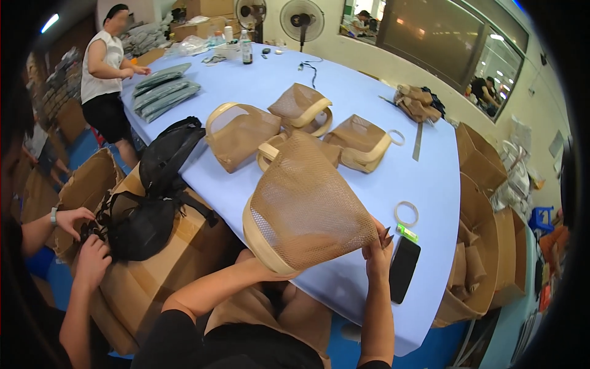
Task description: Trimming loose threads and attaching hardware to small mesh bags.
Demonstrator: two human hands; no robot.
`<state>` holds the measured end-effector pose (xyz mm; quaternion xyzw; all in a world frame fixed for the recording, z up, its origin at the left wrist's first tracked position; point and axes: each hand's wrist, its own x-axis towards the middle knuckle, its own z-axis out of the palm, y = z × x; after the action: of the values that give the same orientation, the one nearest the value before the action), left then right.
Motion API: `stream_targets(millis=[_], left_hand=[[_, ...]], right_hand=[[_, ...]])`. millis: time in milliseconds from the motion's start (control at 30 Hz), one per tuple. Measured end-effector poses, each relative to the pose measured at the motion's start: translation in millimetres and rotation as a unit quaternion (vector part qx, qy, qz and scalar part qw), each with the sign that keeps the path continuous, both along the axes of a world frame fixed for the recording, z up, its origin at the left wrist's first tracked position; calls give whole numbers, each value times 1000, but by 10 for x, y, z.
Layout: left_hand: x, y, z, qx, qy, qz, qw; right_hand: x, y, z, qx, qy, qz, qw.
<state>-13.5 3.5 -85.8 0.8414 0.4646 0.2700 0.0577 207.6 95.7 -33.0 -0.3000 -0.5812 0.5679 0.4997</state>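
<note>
A brown mesh bag [313, 203] with a cream band along its opening is held up in front of me, above the near edge of the table. My right hand [377, 245] pinches its lower right corner, dark fingernails showing. My left forearm runs to the cream-banded opening, where the left hand [263, 269] goes out of sight behind or inside the bag; its fingers are hidden. Just beyond lie more bags of the same kind: one at left [239, 132], one at the back [300, 104] and one at right [358, 141].
On the blue-topped table [344, 80] are a black phone [405, 270], a tape roll [407, 213], a metal ruler [418, 141] and stacked grey-green packages [163, 92]. A black backpack [163, 166] and a co-worker's hands [86, 240] are at left. Cardboard boxes [485, 246] stand at right.
</note>
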Motion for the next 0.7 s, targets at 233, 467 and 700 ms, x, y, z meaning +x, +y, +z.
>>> stream_targets(millis=[233,467,700], left_hand=[[-67,192,119,118,84,64,987],[6,250,368,114,159,100,976],[-8,270,311,140,111,102,979]], right_hand=[[-117,8,-30,18,-39,-46,998],[-63,22,-6,-22,-75,-31,996],[-84,44,-77,50,-80,-36,995]])
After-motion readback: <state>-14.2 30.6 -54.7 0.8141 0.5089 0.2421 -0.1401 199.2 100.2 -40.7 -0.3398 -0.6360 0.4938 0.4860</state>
